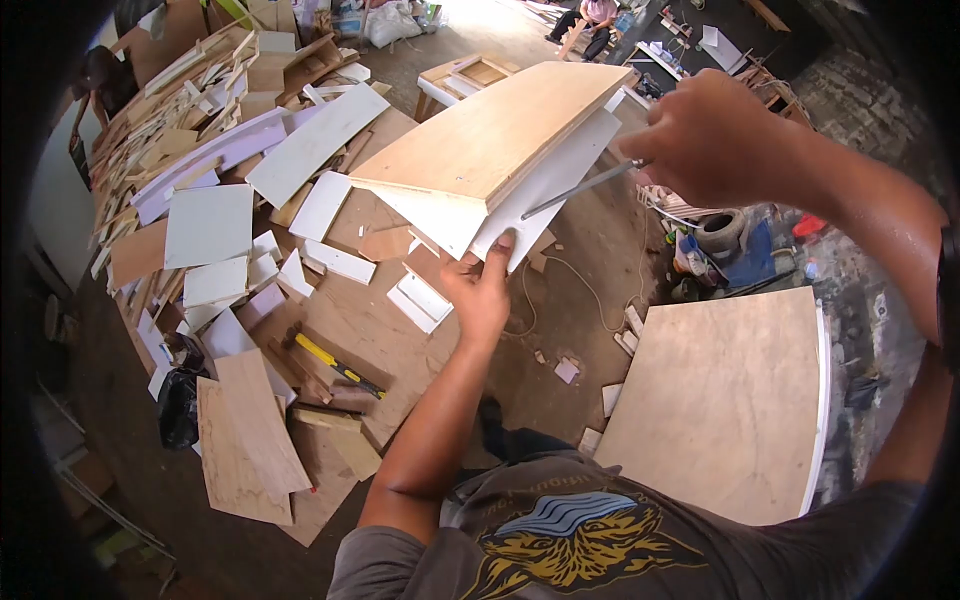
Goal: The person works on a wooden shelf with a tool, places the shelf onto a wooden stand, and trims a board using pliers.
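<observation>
My left hand (480,292) grips the near lower corner of a wooden box-like piece (490,130), its thumb pressed on the white panel (588,150) along the side. The piece has a bare plywood top and is held up at a tilt above the work surface. In my right hand (715,140), closed in a fist, is a screwdriver (580,190) with a long grey shaft; its handle is hidden by the fingers. The shaft slants down to the left, and its tip appears to meet the white panel close to my left thumb.
A yellow and black hammer (335,362) lies on the plywood work surface (400,370) among white board offcuts (208,225). Scrap wood (190,100) is heaped at left. A large plywood panel (725,400) stands at right. Another person (590,20) sits at the back.
</observation>
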Tool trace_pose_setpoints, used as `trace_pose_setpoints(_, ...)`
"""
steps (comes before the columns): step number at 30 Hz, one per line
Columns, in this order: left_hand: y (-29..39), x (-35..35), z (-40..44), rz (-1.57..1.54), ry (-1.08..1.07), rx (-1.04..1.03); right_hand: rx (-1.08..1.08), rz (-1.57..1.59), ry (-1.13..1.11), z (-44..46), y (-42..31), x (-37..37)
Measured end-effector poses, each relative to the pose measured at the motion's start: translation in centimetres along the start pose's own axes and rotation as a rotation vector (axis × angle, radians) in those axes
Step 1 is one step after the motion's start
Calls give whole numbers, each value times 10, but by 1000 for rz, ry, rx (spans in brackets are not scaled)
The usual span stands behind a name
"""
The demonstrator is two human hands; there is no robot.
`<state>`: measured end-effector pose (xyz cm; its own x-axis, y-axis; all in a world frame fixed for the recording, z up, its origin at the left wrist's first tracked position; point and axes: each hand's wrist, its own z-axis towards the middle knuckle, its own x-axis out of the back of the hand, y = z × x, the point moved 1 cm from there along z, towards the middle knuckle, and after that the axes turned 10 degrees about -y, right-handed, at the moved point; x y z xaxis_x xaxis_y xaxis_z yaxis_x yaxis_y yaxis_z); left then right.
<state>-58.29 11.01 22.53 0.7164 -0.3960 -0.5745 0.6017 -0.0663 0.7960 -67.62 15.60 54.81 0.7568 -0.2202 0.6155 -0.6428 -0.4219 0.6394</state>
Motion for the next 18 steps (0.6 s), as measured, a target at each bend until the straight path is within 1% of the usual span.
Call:
trace_pose_setpoints(1, -1, 0, 1, 23, 10, -22, -13, 86, -26, 2, 2, 3)
trace_pose_setpoints(2, -3, 2, 1, 81, 9, -18, -97, 199, -149, 6, 4, 7)
trace_pose_setpoints(4, 3, 4, -4, 112, -10, 55, -275, 427, -398, 23, -4, 28)
trace_pose_setpoints(5, 10, 4, -4, 82, -22, 115, -317, 402, -402, 25, -9, 35)
trace_pose_setpoints(8, 12, 0, -4, 45, -10, 108, -177, 407, -275, 13, -1, 23)
trace_pose_setpoints(11, 9, -1, -1, -31, 0, 68, -132, 115, -67, -3, -7, 14)
trace_pose_setpoints(14, -3, 3, 2, 42, 2, 19, 112, -346, 325, -12, -7, -12)
trace_pose_setpoints(15, -4, 4, 2, 65, -6, 22, 156, -454, 446, -12, -12, -9)
trace_pose_setpoints(18, -5, 5, 3, 91, -11, 20, 105, -443, 370, -17, -24, -10)
